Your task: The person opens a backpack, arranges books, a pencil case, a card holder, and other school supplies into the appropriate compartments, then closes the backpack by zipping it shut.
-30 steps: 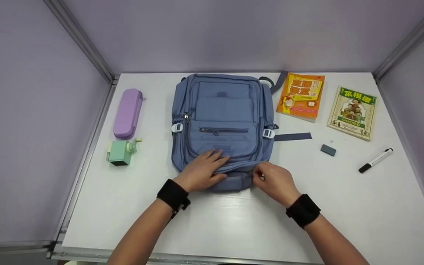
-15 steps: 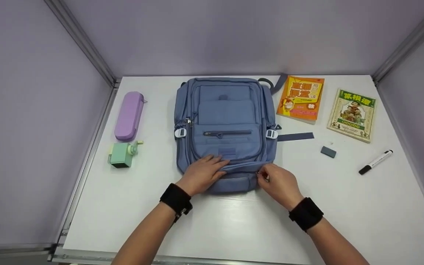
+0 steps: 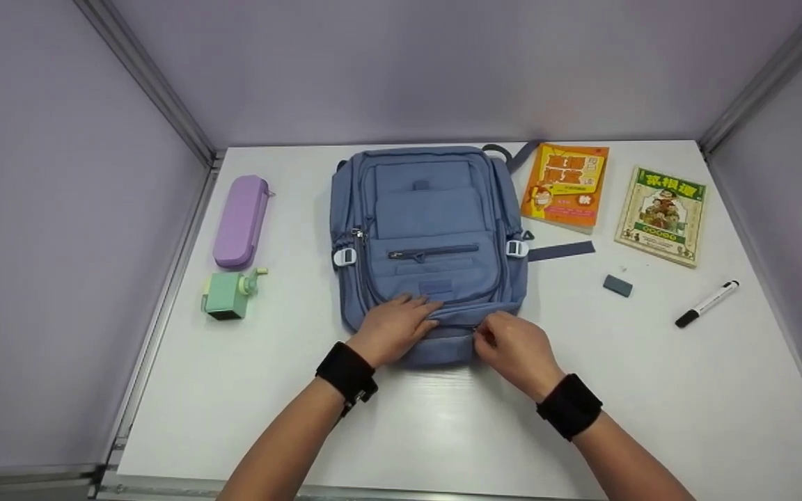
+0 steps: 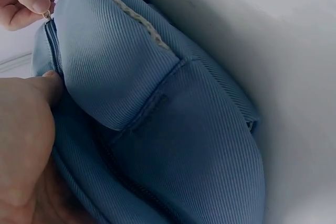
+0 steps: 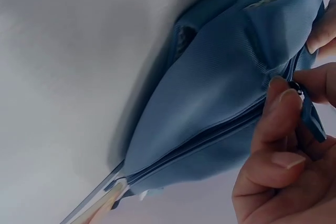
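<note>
Blue backpack (image 3: 425,212) front and centre, lying flat on the white table (image 3: 436,438), front panel facing up, base toward the person, and both hands are at its lower end! Look at the right hand (image 3: 516,351): thumb and forefinger closed tight in a pinch on the zipper pull (image 5: 313,121), right on the long zip (image 5: 202,137) that runs across the bag's bottom. Over to the left hand (image 3: 394,328), fingers stretched out and resting on the lower front, thumb pressing the fabric close by the zip; no curled grip there. Black bands (image 3: 347,372) on both wrists. White buckles flank the bag, and a dark strap (image 3: 561,251) juts out on the right. Just beside it sits the orange book (image 3: 564,184), then the green-and-cream book (image 3: 662,216) farther right. Nearer the person, a dark grey block (image 3: 617,285), and farther out, the white marker (image 3: 707,304), black end pointing toward the person. Across on the left: a purple case (image 3: 241,220), with the mint-green crank sharpener (image 3: 225,295) right below it!
</note>
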Demonstrator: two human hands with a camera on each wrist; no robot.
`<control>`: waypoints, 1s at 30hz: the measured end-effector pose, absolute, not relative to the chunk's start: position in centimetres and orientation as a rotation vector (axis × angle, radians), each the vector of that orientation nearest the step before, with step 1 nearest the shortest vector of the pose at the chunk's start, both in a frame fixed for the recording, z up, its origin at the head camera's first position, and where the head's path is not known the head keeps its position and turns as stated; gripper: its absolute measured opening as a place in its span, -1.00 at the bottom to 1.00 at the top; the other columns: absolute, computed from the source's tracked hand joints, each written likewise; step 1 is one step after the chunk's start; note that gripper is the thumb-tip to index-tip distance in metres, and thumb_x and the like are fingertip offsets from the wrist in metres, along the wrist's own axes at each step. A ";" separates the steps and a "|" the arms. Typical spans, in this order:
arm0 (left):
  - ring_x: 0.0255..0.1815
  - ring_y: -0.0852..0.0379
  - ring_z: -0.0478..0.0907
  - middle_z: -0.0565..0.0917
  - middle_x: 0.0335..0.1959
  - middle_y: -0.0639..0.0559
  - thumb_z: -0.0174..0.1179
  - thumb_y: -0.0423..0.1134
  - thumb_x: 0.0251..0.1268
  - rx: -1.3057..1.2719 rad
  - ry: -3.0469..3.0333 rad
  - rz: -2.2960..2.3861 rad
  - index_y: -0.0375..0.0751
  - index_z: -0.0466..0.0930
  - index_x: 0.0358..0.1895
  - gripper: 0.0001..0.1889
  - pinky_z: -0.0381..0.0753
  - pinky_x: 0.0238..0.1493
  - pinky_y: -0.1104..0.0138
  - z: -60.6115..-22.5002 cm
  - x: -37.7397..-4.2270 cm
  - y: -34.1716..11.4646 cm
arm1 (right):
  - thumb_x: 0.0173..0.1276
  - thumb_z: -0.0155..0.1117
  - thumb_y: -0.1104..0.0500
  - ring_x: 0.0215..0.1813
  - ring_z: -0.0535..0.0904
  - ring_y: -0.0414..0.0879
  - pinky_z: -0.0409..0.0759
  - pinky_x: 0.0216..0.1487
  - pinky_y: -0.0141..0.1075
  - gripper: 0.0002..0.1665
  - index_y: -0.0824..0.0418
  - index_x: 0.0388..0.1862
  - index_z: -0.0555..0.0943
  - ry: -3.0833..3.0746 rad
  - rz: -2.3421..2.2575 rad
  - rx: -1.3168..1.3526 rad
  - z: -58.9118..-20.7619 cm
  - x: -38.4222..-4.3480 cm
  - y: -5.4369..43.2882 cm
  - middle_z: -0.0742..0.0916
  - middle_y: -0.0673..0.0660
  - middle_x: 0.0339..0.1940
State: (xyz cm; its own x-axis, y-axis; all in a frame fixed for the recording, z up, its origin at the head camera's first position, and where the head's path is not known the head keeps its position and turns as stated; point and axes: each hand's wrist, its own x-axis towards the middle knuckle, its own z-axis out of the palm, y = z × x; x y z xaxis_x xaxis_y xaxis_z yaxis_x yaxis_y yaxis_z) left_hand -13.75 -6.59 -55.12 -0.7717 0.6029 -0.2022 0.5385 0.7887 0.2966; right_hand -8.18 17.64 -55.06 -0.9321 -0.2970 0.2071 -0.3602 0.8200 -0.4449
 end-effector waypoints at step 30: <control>0.56 -0.16 0.21 0.34 0.53 -0.13 -0.12 0.10 0.67 0.890 2.630 0.490 -0.03 0.28 0.58 -0.43 0.25 0.49 0.01 -54.7 -13.5 -7.8 | 0.35 0.43 0.15 -0.45 0.56 -0.19 0.54 -0.43 -0.26 -0.87 0.05 -0.39 0.66 -2.863 0.682 0.669 -55.3 -8.4 13.3 0.63 -0.08 -0.48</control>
